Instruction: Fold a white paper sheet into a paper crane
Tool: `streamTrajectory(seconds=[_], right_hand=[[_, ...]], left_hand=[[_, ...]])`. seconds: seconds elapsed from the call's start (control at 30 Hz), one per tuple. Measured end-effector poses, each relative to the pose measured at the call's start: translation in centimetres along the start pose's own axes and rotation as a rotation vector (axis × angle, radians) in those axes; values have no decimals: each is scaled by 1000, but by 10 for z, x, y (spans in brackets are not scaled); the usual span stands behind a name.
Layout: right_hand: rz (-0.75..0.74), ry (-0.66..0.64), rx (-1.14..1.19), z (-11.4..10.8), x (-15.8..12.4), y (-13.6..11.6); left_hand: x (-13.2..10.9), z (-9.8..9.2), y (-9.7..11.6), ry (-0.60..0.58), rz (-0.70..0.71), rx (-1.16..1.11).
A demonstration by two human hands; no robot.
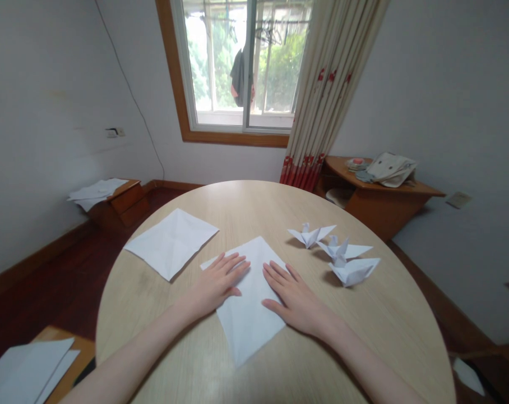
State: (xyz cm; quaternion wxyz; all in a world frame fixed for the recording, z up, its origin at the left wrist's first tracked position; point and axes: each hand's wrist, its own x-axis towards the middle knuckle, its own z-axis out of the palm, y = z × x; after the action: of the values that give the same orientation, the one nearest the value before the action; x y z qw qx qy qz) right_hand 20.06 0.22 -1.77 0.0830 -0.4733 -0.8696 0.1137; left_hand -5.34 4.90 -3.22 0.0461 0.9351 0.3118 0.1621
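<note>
A creased white paper sheet [254,303] lies on the round wooden table, one corner pointing toward me. My left hand [221,280] rests flat on its left part, fingers spread, holding nothing. On its right part lies my right hand [294,297], open as well, with the thumb apart from the fingers. Another creased white sheet [172,241] lies at the table's left. Three folded paper cranes stand close together to the right: a back one [309,236], a middle one [347,249] and a front one [354,271].
The round table [246,202] has a curved edge. Beyond it are a window, a curtain [317,101] and a corner desk [389,205] holding a cloth bag [391,169]. More white sheets [27,367] lie on a surface at the lower left, others [97,192] on a small cabinet.
</note>
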Motion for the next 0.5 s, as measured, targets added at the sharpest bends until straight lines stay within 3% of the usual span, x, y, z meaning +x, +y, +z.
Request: streamTrajectory(seconds=[0.23, 0.5], right_hand=[[-26, -43, 65, -7, 1, -6], [-72, -57, 138, -2, 1, -1]], left_hand=[[-2, -2, -7, 26, -74, -63], [-7, 12, -9, 27, -204, -253]])
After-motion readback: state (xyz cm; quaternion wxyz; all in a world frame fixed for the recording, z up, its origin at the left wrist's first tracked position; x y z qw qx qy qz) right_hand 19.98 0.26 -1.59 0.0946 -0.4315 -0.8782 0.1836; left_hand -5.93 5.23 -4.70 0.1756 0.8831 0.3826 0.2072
